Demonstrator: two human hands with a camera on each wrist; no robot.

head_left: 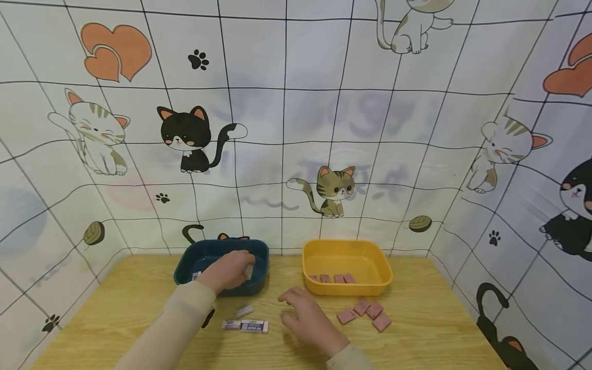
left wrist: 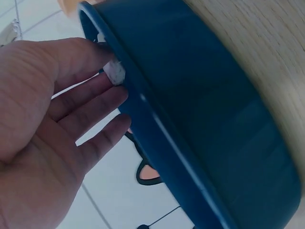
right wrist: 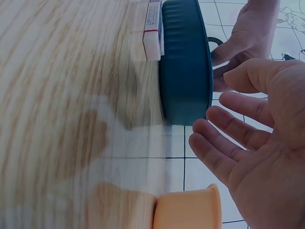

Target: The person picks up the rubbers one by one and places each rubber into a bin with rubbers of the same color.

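My left hand (head_left: 227, 271) is over the dark blue bin (head_left: 262, 272), pinching a small white block (left wrist: 114, 72) between thumb and fingers inside the rim. What kind of block it is cannot be made out. My right hand (head_left: 309, 321) hovers above the table with its fingers loosely bent, holding nothing. To its left on the table lie a plain white block (head_left: 244, 310) and white-and-purple labelled erasers (head_left: 254, 327), end to end. Part of a similar labelled piece (head_left: 196, 276) shows inside the blue bin, while my left forearm hides some of its contents.
A yellow bin (head_left: 347, 290) stands at the back right, with several pink squares (head_left: 339, 278) inside. Several more pink squares (head_left: 374, 310) lie in front of it on the wooden table (head_left: 416, 334). A cat-print cloth (head_left: 259, 113) hangs behind and at both sides.
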